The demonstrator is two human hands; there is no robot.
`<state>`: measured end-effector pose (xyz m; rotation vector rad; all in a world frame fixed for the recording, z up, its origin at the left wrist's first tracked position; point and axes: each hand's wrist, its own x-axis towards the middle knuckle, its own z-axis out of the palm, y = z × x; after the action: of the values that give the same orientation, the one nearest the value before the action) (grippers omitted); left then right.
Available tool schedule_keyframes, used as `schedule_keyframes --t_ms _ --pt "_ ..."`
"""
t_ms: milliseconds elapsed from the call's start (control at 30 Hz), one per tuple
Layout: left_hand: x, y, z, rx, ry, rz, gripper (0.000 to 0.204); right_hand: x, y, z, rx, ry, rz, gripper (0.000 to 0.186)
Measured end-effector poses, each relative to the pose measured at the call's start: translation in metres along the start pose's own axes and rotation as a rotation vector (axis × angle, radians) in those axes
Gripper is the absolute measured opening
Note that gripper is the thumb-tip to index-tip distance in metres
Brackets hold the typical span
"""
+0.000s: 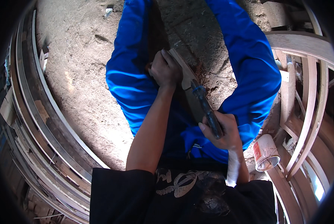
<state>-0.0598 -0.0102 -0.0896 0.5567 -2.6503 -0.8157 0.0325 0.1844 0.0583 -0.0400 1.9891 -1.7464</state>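
Wood [185, 71] slants between the blue trouser legs [127, 80], running from far left to near right. The left hand [167, 69] is nearer, curled on its left edge by the far end, fingertips hidden. From the right hand [224, 130], the wood lies ahead and leftward; that hand wraps a tool [208, 106] lying nearly along the wood's axis, tip at the wood, contact unclear.

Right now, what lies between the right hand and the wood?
In the head view, a dark tool extends from the right hand toward the wood.
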Motion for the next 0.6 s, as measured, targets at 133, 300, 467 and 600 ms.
schedule_keyframes --t_ms 133,300,467,600 --pt "0.0005 0.0025 -0.0023 -0.001 0.003 0.013 0.031 0.0025 0.0008 0.0 -0.01 -0.027 -0.018 0.015" --pt "0.0008 0.0029 -0.0029 -0.041 0.009 0.033 0.03 0.0008 -0.0001 -0.0062 -0.024 -0.096 -0.01 0.014" --pt "-0.0019 0.0002 -0.0007 0.026 -0.004 0.058 0.031 -0.0062 0.0058 -0.0053 -0.03 -0.086 -0.042 0.015" --pt "-0.002 -0.0027 0.0012 0.006 -0.027 0.073 0.031 -0.0059 0.0064 -0.0038 -0.002 -0.089 -0.051 0.016"
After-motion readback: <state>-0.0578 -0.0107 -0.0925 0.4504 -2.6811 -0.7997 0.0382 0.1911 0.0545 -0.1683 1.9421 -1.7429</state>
